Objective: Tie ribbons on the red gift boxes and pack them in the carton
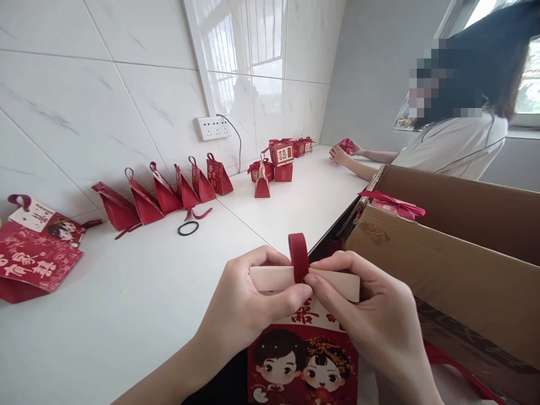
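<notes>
In front of me is a red wedding gift box (306, 365) with a cartoon couple printed on its front and a folded cream top edge. A dark red strap (298, 256) loops up over that edge at its middle. My left hand (257, 298) is closed around the left part of the top, its thumb at the base of the strap. My right hand (371, 309) grips the right part, its thumb and finger pinching close to the strap. The tips of both thumbs nearly meet. The lower part of the box runs out of view.
Several red triangular gift boxes (147, 202) line the tiled wall on a white table (139, 315). A larger red box (37, 259) lies at left, and a black hair tie (188, 228) nearby. Right stands a cardboard box (442, 253). Beyond it, a person (459, 140) holds a small red box (343, 147).
</notes>
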The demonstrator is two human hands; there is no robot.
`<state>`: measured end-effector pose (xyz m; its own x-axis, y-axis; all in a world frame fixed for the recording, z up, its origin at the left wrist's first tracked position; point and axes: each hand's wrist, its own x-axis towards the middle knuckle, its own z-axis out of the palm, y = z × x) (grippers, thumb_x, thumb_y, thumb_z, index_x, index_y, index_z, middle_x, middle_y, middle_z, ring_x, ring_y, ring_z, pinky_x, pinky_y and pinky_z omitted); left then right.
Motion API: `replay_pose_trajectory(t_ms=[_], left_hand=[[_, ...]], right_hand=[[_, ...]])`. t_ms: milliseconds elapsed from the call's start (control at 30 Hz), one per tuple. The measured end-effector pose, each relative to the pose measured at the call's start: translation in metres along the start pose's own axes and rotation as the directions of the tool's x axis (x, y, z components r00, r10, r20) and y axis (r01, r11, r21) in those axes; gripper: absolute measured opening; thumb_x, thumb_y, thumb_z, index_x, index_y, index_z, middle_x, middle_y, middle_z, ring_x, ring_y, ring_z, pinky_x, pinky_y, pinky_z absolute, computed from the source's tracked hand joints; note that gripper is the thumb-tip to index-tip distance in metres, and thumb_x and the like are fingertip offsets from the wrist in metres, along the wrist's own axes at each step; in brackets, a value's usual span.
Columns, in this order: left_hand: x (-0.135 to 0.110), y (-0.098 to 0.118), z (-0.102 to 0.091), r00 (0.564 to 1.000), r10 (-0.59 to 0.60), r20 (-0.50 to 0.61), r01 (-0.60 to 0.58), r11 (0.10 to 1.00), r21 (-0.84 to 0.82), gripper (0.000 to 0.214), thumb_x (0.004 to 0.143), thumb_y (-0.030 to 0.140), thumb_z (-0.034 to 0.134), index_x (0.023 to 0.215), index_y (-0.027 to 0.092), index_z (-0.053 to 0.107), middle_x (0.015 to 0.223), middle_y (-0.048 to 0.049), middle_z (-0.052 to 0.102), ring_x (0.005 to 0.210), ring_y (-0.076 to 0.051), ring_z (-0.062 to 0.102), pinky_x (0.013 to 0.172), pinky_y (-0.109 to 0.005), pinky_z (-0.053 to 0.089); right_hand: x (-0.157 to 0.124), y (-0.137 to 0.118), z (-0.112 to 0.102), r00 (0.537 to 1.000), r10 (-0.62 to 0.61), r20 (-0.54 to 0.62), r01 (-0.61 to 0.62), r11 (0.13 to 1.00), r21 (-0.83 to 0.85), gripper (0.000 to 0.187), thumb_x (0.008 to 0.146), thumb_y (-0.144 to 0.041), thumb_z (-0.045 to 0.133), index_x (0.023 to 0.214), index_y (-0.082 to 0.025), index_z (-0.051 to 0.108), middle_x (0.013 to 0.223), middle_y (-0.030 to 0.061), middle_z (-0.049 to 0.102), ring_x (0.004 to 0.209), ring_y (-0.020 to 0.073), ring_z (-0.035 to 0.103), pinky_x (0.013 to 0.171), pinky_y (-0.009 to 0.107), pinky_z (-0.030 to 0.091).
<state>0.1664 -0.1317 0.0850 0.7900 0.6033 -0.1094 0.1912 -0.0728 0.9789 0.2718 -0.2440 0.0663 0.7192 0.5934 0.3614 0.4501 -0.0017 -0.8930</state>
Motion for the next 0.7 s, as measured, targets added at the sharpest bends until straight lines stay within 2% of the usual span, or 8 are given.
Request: replay_pose_trajectory(t_ms=[167, 333, 533, 700], left_hand=[[0.0, -0.003, 0.002, 0.998, 0.051, -0.036, -0.05, 0.998, 0.028, 0.016, 0.07, 0.033, 0.068, 0.072, 0.017, 0.065, 0.06, 0.0033, 0.062, 0.053, -0.009, 0.055, 0.048, -0.014, 0.045], [-0.002, -0.005, 0.001, 0.999, 0.045, -0.019, -0.044, 0.999, 0.032, 0.015, 0.072, 0.032, 0.066, 0.072, 0.017, 0.066, 0.059, 0.0027, 0.062, 0.052, -0.009, 0.054, 0.047, -0.015, 0.045], [-0.003, -0.01, 0.001, 0.997, 0.077, -0.013, -0.077, 0.997, -0.029, 0.023, 0.076, 0.038, 0.065, 0.082, 0.016, 0.066, 0.06, 0.0004, 0.065, 0.053, -0.011, 0.058, 0.049, -0.018, 0.046], [0.006, -0.015, -0.003, 0.994, 0.108, 0.023, -0.106, 0.991, -0.083, 0.021, 0.076, 0.035, 0.066, 0.083, 0.015, 0.067, 0.066, -0.0011, 0.068, 0.059, -0.014, 0.063, 0.052, -0.019, 0.048]], right_hand=[[0.0, 0.004, -0.002, 0.998, -0.05, 0.029, 0.049, 0.998, 0.028, 0.009, 0.073, -0.03, 0.07, 0.069, -0.022, 0.069, 0.063, -0.0031, 0.068, 0.05, 0.0094, 0.059, 0.042, 0.013, 0.047], [0.001, 0.003, -0.002, 0.999, 0.036, 0.034, -0.038, 0.997, 0.062, 0.01, 0.073, -0.03, 0.07, 0.069, -0.021, 0.069, 0.063, -0.0025, 0.068, 0.051, 0.0095, 0.059, 0.044, 0.014, 0.047], [0.003, 0.01, -0.001, 0.997, 0.004, 0.08, -0.011, 0.996, 0.088, 0.011, 0.071, -0.031, 0.071, 0.069, -0.02, 0.069, 0.061, -0.0019, 0.067, 0.048, 0.0092, 0.057, 0.04, 0.014, 0.045], [0.009, 0.018, 0.007, 0.99, 0.071, 0.119, -0.092, 0.979, 0.182, 0.012, 0.074, -0.032, 0.068, 0.072, -0.019, 0.067, 0.058, -0.0022, 0.065, 0.046, 0.0083, 0.054, 0.038, 0.014, 0.043]])
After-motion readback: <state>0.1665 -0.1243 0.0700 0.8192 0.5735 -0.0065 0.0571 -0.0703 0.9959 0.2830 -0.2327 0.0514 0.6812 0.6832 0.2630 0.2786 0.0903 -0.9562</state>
